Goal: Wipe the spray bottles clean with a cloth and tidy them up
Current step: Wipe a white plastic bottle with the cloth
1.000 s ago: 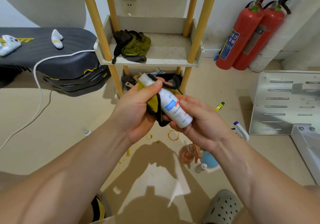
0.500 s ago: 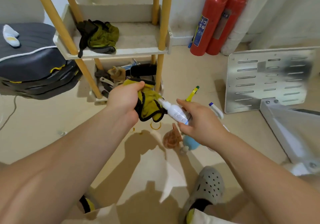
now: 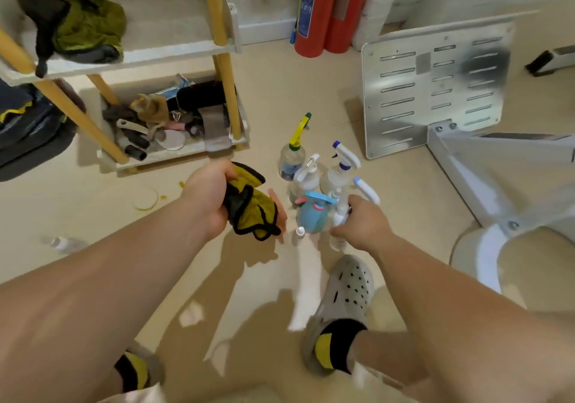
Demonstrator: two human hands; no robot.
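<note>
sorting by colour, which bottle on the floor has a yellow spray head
The clear bottle at the back of the cluster, nearest the shelf; the other spray heads are white or blue.

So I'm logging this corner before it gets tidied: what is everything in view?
spray bottles: at least five, clear or light blue with white, blue or yellow-green heads, upright in a bunch on the floor
small white bottle: one, white, in the right hand
cloth: one, yellow edged black, in the left hand
clear bottle: one, lying on the floor, far left
rack: one, white shelves on yellow posts, back left
crumpled cloth: one, green and black, upper shelf
fire extinguishers: two, red, by the wall
slotted plate: one, silver, right
clog: one, grey, on the right foot
left hand: grips the cloth
right hand: holds the small white bottle
</note>
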